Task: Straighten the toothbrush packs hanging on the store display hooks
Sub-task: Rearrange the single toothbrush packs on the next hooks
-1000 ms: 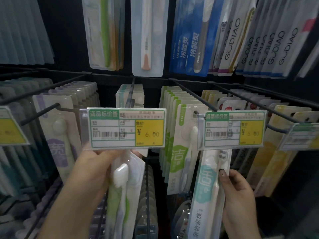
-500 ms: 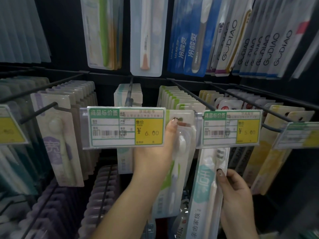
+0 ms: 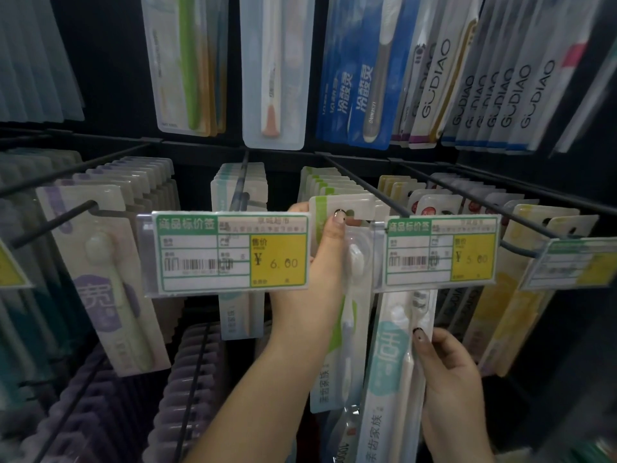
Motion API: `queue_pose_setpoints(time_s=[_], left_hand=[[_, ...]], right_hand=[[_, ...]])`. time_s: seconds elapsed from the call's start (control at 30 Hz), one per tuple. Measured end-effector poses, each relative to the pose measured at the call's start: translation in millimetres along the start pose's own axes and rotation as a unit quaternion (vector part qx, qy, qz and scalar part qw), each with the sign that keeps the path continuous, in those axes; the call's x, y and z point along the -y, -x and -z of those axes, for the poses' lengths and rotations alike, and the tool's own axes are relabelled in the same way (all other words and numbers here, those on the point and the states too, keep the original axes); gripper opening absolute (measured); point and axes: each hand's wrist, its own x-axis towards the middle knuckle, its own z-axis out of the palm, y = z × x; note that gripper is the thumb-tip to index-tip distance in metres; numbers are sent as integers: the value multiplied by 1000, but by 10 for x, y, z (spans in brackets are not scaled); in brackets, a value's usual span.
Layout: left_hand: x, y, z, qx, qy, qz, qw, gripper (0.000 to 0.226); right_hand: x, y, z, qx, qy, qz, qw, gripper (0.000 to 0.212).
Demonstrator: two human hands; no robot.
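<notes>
Left hand (image 3: 320, 262) lifted green pack (image 3: 347, 295) higher, pinching top; right hand (image 3: 447, 379) grips teal pack (image 3: 390, 362).

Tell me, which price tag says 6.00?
The price tag left of the left hand. Its yellow box reads 6.00; the tag on the hand's other side reads 5.00.

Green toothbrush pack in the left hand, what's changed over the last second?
The left hand carried the green toothbrush pack up and rightward from under the 6.00 price tag, and now pinches its top by the hook. The right hand kept holding the teal pack.
</notes>
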Motion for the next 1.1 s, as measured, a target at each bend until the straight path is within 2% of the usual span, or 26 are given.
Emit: queue_pose_setpoints(time_s=[0.07, 0.13, 0.33, 0.43, 0.5, 0.63, 0.7, 0.8, 0.9, 1.0, 1.1], left_hand=[[12, 5, 3, 7, 20, 24, 999, 59], [53, 27, 20, 9, 5, 19, 1000, 69], [66, 47, 18, 24, -40, -13, 999, 55], [42, 66, 24, 47, -81, -62, 994, 34], [38, 70, 42, 59, -86, -83, 991, 31], [18, 105, 94, 75, -58, -70, 993, 45], [-2, 156, 138, 90, -57, -80, 991, 40], [-62, 202, 197, 132, -51, -48, 989, 33], [-107, 198, 230, 187, -30, -41, 981, 11], [-164, 212, 201, 219, -6, -31, 975, 12], [-188, 217, 149, 216, 7, -20, 976, 14]], right_hand=[[0, -1, -7, 0, -7, 0, 1000, 68], [2, 1, -10, -1, -17, 0, 1000, 67], [1, -7, -20, -7, -6, 8, 1000, 67], [14, -8, -20, -4, -6, 10, 1000, 67], [24, -7, -10, -4, -5, 10, 1000, 68], [49, -1, 2, -1, 3, 5, 1000, 72], [58, 7, 11, 1, 3, 2, 1000, 73], [65, 14, 31, -2, 13, 11, 1000, 74], [58, 12, 45, -7, 20, 10, 1000, 74], [41, 1, 43, -8, 13, 2, 1000, 73], [18, -6, 46, -12, 12, 2, 1000, 73]])
